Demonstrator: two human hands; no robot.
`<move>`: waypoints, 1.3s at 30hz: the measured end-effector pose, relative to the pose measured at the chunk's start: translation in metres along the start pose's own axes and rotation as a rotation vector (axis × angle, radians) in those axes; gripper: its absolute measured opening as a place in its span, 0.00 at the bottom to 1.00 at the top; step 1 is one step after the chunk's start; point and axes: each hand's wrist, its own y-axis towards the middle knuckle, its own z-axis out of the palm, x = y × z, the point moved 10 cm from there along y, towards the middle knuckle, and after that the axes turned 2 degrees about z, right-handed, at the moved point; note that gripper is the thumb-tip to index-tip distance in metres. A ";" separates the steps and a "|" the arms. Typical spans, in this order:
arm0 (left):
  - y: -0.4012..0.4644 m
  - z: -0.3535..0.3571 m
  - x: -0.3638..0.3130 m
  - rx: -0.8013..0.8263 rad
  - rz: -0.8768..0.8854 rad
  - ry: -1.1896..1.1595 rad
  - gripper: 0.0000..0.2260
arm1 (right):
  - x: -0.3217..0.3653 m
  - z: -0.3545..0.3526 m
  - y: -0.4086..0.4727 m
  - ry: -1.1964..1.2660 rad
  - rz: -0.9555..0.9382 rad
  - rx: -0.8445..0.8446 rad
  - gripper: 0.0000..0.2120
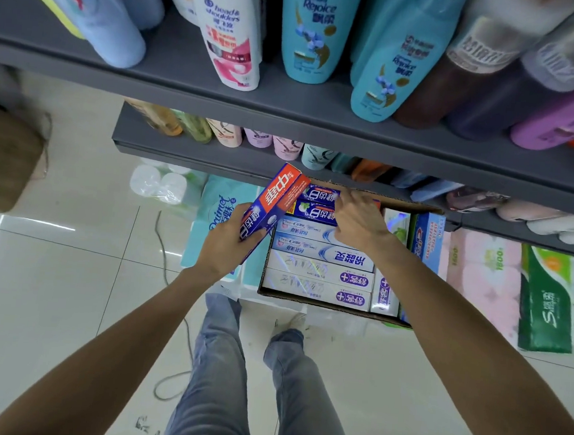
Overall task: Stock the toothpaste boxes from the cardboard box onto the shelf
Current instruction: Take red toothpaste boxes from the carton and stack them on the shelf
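Note:
An open cardboard box (309,303) sits on the floor below the shelves, filled with several toothpaste boxes lying flat. My left hand (230,243) holds a red and blue toothpaste box (278,199), tilted up over the carton's left edge. My right hand (359,219) reaches into the far end of the carton, fingers curled on a dark blue toothpaste box (314,195). White and blue toothpaste boxes (320,251) and silver ones (314,284) lie nearer to me. A grey shelf (220,81) with shampoo bottles runs overhead.
A second grey shelf (180,155) holds smaller bottles. Tissue packs (217,208) lie left of the carton, pink and green paper packs (543,299) to its right. A cable (171,277) trails over the tiled floor. My legs stand in front of the carton.

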 end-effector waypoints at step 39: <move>-0.007 -0.024 -0.010 0.003 -0.013 -0.147 0.25 | -0.004 -0.045 -0.036 0.191 -0.039 -0.206 0.20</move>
